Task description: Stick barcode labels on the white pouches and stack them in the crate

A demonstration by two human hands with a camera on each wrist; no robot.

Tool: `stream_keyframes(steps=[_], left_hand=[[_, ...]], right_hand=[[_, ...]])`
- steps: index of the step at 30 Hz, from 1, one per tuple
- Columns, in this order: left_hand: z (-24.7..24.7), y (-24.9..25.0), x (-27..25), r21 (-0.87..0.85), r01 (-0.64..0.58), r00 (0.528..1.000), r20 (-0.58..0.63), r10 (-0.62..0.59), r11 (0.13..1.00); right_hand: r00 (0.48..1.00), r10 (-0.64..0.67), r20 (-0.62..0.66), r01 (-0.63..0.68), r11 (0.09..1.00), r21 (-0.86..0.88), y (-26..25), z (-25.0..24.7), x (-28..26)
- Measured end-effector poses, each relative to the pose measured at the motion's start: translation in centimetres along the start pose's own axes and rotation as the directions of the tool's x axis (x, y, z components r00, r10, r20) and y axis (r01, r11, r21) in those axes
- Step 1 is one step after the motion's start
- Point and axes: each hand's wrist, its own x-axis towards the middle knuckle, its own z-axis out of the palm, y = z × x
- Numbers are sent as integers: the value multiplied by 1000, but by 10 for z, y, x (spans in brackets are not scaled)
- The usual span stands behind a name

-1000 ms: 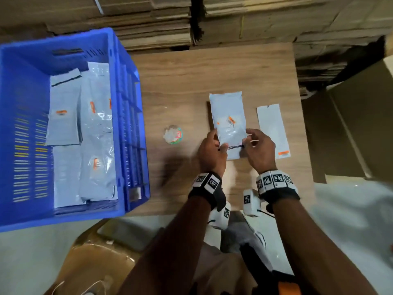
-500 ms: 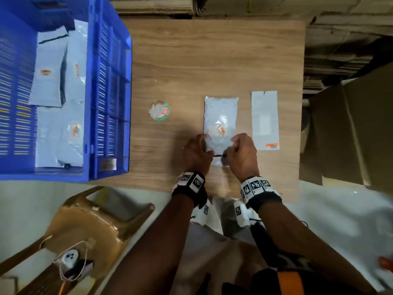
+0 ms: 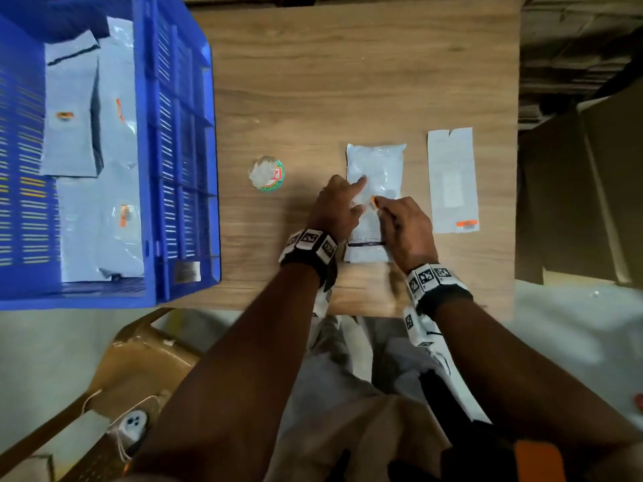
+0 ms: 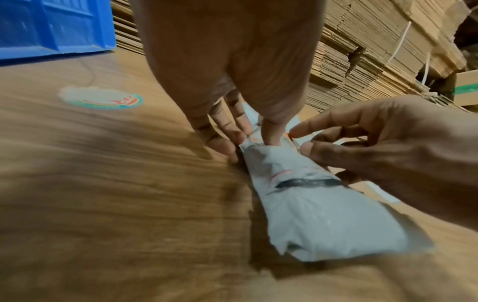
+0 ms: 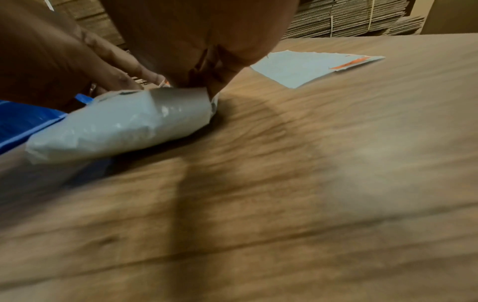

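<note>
While both hands work over it, a white pouch (image 3: 377, 168) lies flat on the wooden table (image 3: 348, 81), near the table's near edge and right of its middle. The left hand (image 3: 335, 207) rests on the pouch's left side with its fingers (image 4: 232, 130) fairly straight, the fingertips pressing down on the plastic and on the table just beside it. The right hand (image 3: 405, 227) sits on the pouch's right side, its fingers bent, with the forefinger and thumb closing on a small orange-edged label (image 3: 372, 201) at the middle of the pouch. Whether the label is fully stuck down cannot be told. A black line (image 4: 308, 181) crosses the pouch toward its near end.

Just right of the pouch, and apart from it, lies a white backing strip (image 3: 452, 179) with one orange label (image 3: 467, 223) at its near end. To the left of the pouch a round sticker (image 3: 267, 173) is on the tabletop. At the left edge of the table stands a blue crate (image 3: 181, 151), and several white pouches (image 3: 73, 116) lie flat inside it, overlapping. Flattened cardboard (image 4: 375, 51) is stacked beyond the far side of the table. A brown plastic chair (image 3: 139, 363) stands on the floor near the person's left arm.
</note>
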Motion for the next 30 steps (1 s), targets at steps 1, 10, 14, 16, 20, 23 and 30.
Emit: stream_keyframes(steps=[1, 10, 14, 16, 20, 23, 30], left_hand=[[-2, -3, 0, 37, -8, 1000, 28, 7, 999], [-11, -18, 6, 131, -73, 990, 132, 55, 989], [-11, -18, 7, 143, -83, 989, 134, 64, 986], [-10, -18, 7, 154, -88, 989, 133, 68, 984], [-10, -15, 8, 193, -76, 988, 147, 48, 978], [-9, -15, 8, 214, -77, 987, 153, 44, 974], [-9, -12, 8, 263, -71, 988, 151, 31, 962]], right_hand=[[1000, -8, -6, 8, 1000, -14, 0, 1, 0], [997, -75, 22, 77, 993, -93, 3, 1, 1], [996, -90, 16, 91, 991, -100, 4, 1, 4], [998, -69, -10, 68, 993, -94, 1, 3, 4], [999, -20, -48, 15, 996, -90, -3, 7, 5], [998, 14, -55, -18, 997, -72, -3, 9, 5], [992, 113, -49, -115, 992, -45, -6, 12, 11]])
